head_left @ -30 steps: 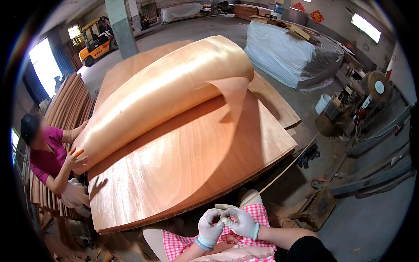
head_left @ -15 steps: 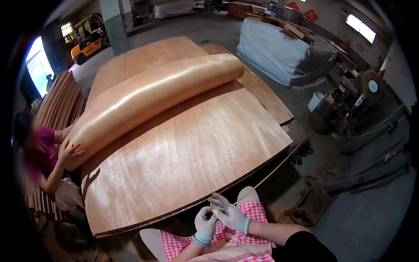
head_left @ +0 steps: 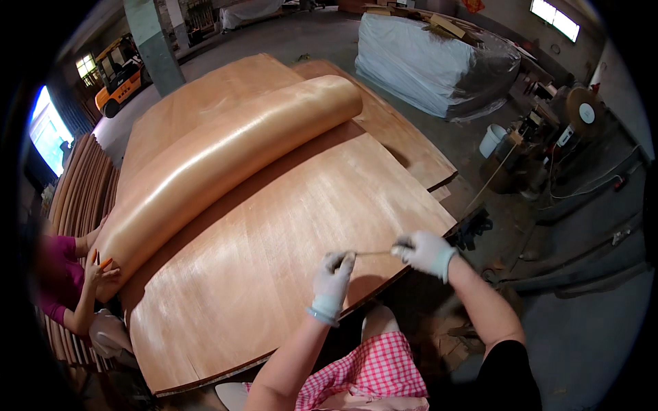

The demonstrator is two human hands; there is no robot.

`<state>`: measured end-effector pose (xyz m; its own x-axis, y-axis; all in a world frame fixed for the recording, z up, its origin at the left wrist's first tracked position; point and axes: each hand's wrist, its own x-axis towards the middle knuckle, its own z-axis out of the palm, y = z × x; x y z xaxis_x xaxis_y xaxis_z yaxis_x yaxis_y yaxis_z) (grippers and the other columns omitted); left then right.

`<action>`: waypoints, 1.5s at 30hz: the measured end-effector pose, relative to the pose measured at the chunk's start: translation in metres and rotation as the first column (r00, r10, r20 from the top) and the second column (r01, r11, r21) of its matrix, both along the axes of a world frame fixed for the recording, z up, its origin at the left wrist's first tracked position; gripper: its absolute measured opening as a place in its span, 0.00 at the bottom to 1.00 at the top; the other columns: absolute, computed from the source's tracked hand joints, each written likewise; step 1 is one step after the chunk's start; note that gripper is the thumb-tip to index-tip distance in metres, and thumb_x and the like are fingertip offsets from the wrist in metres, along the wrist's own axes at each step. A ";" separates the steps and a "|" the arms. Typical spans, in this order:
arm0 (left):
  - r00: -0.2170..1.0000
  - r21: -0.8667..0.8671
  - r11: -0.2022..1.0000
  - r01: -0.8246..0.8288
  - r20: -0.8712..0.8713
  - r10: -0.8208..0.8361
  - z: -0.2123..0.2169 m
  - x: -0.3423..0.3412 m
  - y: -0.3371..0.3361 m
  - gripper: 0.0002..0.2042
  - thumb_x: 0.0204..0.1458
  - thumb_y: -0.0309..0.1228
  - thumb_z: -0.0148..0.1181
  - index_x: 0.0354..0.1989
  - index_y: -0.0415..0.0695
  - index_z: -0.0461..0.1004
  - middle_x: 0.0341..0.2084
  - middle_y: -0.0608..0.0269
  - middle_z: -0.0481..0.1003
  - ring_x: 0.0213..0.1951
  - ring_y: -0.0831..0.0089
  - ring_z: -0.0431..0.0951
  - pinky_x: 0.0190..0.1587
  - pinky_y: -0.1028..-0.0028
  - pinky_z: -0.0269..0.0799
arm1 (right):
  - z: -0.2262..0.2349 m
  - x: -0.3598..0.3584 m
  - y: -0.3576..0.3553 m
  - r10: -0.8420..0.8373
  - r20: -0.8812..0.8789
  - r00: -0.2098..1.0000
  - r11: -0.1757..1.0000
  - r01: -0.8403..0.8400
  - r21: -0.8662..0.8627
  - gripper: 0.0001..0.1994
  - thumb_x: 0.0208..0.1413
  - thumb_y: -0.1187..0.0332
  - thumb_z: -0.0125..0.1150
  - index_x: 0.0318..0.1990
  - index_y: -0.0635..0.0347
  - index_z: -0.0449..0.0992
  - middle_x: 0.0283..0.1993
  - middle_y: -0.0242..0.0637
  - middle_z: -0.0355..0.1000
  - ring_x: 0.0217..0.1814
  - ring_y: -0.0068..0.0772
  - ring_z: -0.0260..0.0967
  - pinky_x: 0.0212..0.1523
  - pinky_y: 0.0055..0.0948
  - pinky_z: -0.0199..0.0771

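Note:
A thin tan strip (head_left: pixel 373 253) is stretched between my two gloved hands, above the near right part of a flat wood veneer sheet (head_left: pixel 274 246). My left hand (head_left: pixel 332 279) pinches one end of that stretch over the sheet. Beyond the sheet's near edge, on the right, my right hand (head_left: pixel 426 253) is closed on the other end. A similar thin line runs from behind the right hand toward the machine. Across the stack lies a large rolled veneer sheet (head_left: pixel 233 154). At its left end a co-worker's hand (head_left: pixel 101 274) rests, with something orange at the fingers.
Stacked wavy boards (head_left: pixel 79 185) stand at the left behind the co-worker. A plastic-wrapped stack (head_left: pixel 411 61) sits at the far right. To the right are a white bucket (head_left: pixel 492 139) and a machine with a round disc (head_left: pixel 584 113). A forklift (head_left: pixel 123 82) stands far left.
My hands have risen from my lap and moved apart, drawing the strip out between them over the sheet's near edge. The view has shifted slightly.

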<state>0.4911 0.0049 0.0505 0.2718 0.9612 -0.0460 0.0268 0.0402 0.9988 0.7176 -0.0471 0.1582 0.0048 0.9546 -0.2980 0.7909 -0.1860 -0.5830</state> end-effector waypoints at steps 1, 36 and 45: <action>0.999 -0.036 0.999 -0.031 0.019 0.032 0.007 0.023 0.016 0.16 0.58 0.32 0.59 0.51 0.36 0.73 0.42 0.57 0.76 0.45 0.73 0.74 0.50 0.73 0.68 | 0.000 0.024 0.016 -0.060 -0.037 0.998 0.998 0.059 -0.010 0.18 0.57 0.53 0.56 0.41 0.59 0.79 0.34 0.48 0.78 0.39 0.47 0.76 0.43 0.39 0.73; 0.357 0.398 0.785 0.475 -0.902 0.241 -0.072 0.135 0.193 0.24 0.60 0.48 0.44 0.64 0.58 0.65 0.64 0.42 0.59 0.67 0.47 0.54 0.69 0.47 0.40 | -0.157 0.098 0.262 -0.127 0.034 0.991 0.992 0.128 -0.013 0.13 0.53 0.62 0.61 0.35 0.65 0.81 0.29 0.41 0.78 0.29 0.32 0.74 0.34 0.34 0.72; 0.425 0.499 0.664 0.557 -0.858 0.288 -0.091 0.138 0.205 0.24 0.58 0.42 0.46 0.59 0.42 0.67 0.62 0.51 0.65 0.65 0.60 0.61 0.68 0.58 0.49 | -0.143 0.034 0.223 -0.080 0.355 0.932 0.994 0.046 0.104 0.13 0.56 0.63 0.52 0.41 0.56 0.81 0.45 0.46 0.78 0.49 0.48 0.75 0.49 0.42 0.75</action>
<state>0.6295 0.2099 -0.0404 0.6182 0.7482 0.2408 0.7463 -0.6549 0.1188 0.7520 0.1761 0.0155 0.1556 0.9721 -0.1757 0.9386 -0.2009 -0.2806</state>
